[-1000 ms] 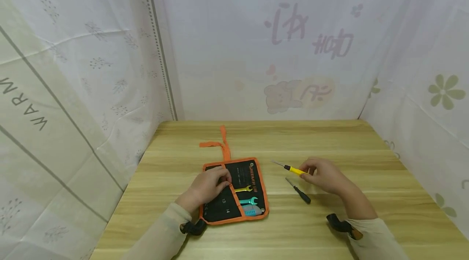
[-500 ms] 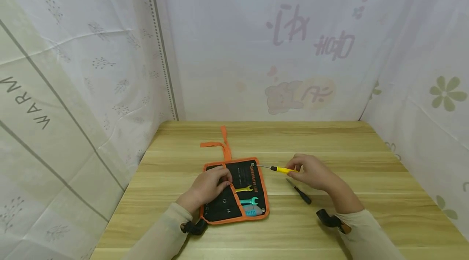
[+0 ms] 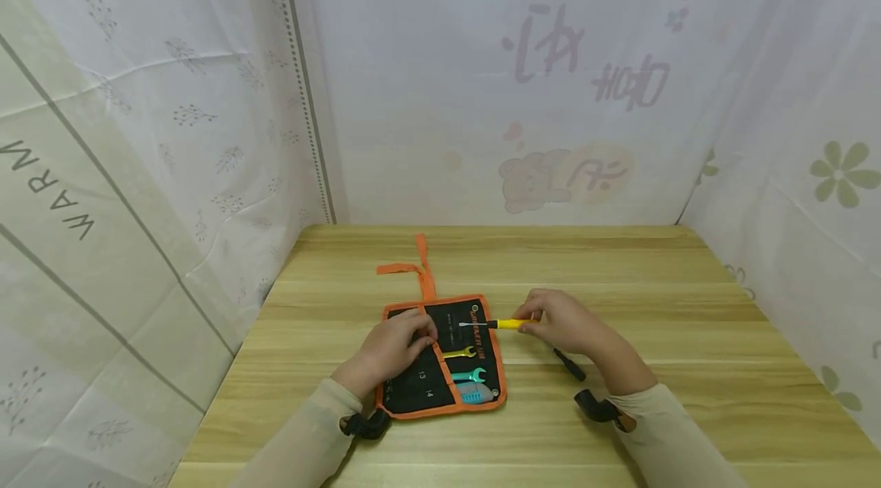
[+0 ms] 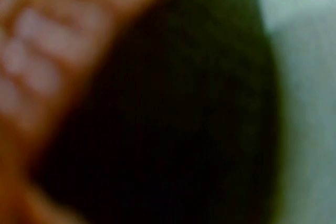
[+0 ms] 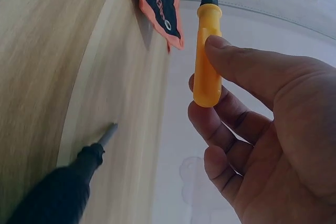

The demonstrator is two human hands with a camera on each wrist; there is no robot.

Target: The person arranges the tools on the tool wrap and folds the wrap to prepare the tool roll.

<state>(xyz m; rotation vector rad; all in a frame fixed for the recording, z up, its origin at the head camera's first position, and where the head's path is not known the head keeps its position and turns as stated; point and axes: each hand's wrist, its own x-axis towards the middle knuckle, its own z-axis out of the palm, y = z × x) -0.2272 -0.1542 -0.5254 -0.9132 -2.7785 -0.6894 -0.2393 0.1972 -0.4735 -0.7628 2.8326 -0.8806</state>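
My right hand [image 3: 567, 323] pinches a yellow-handled screwdriver [image 3: 509, 324] between thumb and fingers. In the head view its shaft points left, over the right part of a black tool pouch [image 3: 406, 388] with orange trim. My left hand [image 3: 394, 346] pinches the orange-edged pocket opening of that pouch. A yellow wrench [image 3: 460, 352], a teal wrench [image 3: 469, 375] and a grey-and-teal tool [image 3: 476, 394] stick out of the pockets. The right wrist view shows the yellow handle [image 5: 209, 72] under my thumb. The left wrist view is too blurred to read.
A black screwdriver [image 3: 570, 366] lies on the wooden table [image 3: 585, 266], right of the pouch and partly behind my right hand. Orange ties [image 3: 421, 270] stretch from the pouch's far edge. Patterned curtains [image 3: 427, 90] surround the table.
My right hand has moved left with the yellow screwdriver, bringing its tip from beside the pouch to over it. My left hand stays at the pocket edge.
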